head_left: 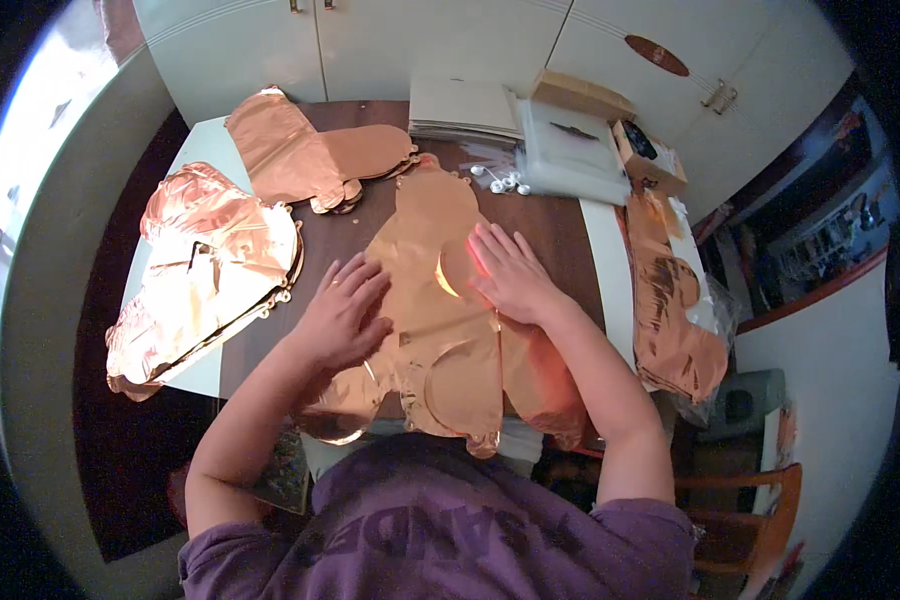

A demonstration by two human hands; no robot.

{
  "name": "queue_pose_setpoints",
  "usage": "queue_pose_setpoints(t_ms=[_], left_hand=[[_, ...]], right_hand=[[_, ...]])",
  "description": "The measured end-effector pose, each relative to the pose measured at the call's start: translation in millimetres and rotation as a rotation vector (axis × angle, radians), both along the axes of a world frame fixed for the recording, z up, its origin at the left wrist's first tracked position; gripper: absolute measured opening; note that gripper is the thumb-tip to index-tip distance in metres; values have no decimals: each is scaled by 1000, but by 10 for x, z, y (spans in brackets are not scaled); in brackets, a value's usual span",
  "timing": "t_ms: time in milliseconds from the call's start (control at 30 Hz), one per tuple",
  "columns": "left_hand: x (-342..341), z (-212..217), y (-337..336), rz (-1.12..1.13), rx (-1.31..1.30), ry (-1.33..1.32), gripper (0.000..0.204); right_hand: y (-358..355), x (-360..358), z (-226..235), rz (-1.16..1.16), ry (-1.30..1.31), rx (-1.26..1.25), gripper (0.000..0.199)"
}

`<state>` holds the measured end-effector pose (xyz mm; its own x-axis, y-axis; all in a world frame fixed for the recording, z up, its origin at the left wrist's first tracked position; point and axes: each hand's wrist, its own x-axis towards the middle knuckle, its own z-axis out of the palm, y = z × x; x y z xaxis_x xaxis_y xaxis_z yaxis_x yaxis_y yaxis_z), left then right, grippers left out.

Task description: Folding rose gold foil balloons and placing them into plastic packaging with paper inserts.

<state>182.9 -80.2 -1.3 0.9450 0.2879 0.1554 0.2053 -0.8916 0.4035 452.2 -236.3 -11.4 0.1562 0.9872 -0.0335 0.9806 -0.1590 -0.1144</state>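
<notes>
Foil (425,320), copper-coloured, lies spread on the table (320,235) between the left hand (346,310) and right hand (513,275), both palm-down at its edges, fingers apart, clamping nothing. Smoothing seems the step in hand; the next move likely calls for light, even pressure.

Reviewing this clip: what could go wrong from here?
1. The copper-coloured foil shape between the left hand and right hand reaches past the near edge of the table, close to the purple shirt, so it could get caught or pulled.
2. The thin foil might crease if either hand presses or drags.
3. The shiny foil pile on the left seems to overhang the table and could slip off.
</notes>
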Motion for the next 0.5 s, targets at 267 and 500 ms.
queue_pose_setpoints(t_ms=[267, 500], left_hand=[[-202, -173, -92, 47, 141, 6, 67], [-216, -217, -99, 42, 160, -18, 68]], right_hand=[[-1, -51, 39, 8, 32, -12, 69], [-75, -125, 31, 6, 21, 2, 68]])
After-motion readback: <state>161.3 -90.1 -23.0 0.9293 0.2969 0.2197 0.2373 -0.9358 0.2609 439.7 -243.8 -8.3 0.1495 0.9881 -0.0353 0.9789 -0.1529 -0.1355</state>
